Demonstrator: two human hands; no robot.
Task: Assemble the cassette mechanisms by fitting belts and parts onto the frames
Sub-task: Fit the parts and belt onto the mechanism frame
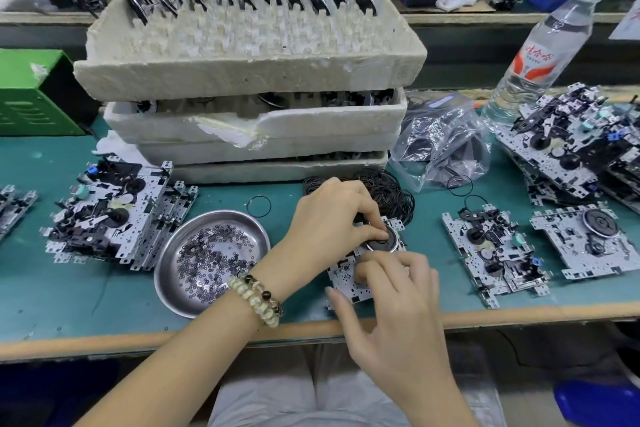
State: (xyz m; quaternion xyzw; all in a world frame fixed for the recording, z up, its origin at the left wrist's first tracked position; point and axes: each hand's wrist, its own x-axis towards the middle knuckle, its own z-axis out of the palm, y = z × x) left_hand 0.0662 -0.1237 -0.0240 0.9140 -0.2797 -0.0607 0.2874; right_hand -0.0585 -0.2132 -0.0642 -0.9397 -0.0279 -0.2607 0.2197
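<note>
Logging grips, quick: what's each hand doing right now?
Left hand: pinching the flywheel on the frame.
Right hand: gripping the frame.

Desk [104, 288] teal, tan edge. Foam trays [242, 80] off-white. Belts [391, 194] black. Frames [585, 246] silver, black parts. Dish [173, 253] steel grey. Box [31, 94] green. Bottle label [533, 66] red-white.

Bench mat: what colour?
Teal bench mat, with a wooden front edge; the head view shows it.
</note>
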